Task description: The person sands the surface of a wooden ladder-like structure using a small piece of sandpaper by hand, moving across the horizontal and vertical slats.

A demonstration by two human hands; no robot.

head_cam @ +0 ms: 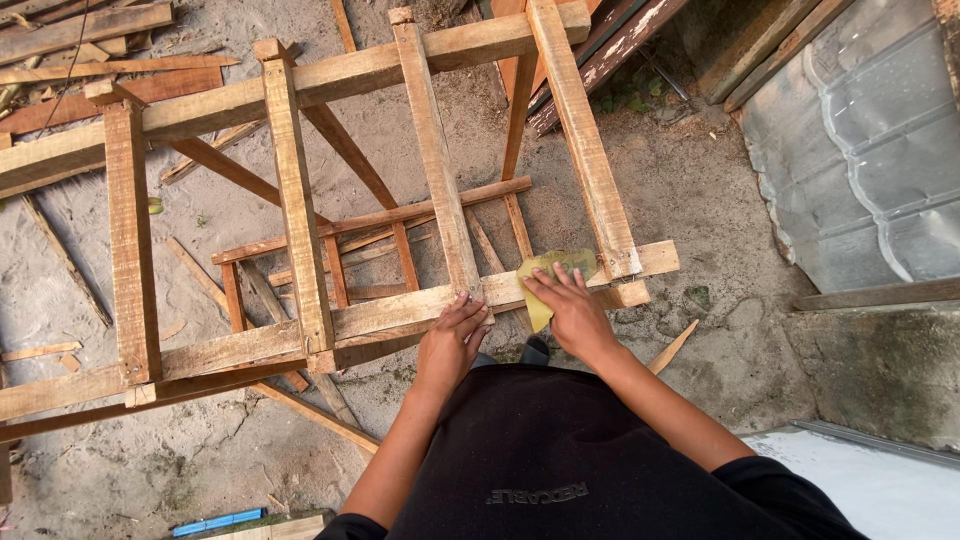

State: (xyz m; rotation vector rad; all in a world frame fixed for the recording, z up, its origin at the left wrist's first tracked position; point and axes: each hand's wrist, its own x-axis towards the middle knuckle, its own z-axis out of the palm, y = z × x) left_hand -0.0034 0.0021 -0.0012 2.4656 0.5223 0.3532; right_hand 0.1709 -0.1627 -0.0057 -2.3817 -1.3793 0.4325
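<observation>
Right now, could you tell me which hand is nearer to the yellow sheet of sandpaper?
Right. The right hand presses on the yellow sandpaper on the wooden frame's rail; the left hand rests on that rail just beside it, not touching the sheet.

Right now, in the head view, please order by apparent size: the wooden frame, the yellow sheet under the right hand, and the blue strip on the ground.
1. Wooden frame, by far the largest.
2. Yellow sheet, partly hidden under the right hand.
3. Blue strip; it lies lower, farther from the camera, so this rank is unsure.

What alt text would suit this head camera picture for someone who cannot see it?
Seen from above, a right hand presses a yellow sheet on a wooden frame while the left hand rests on its rail, over sandy ground.
</observation>
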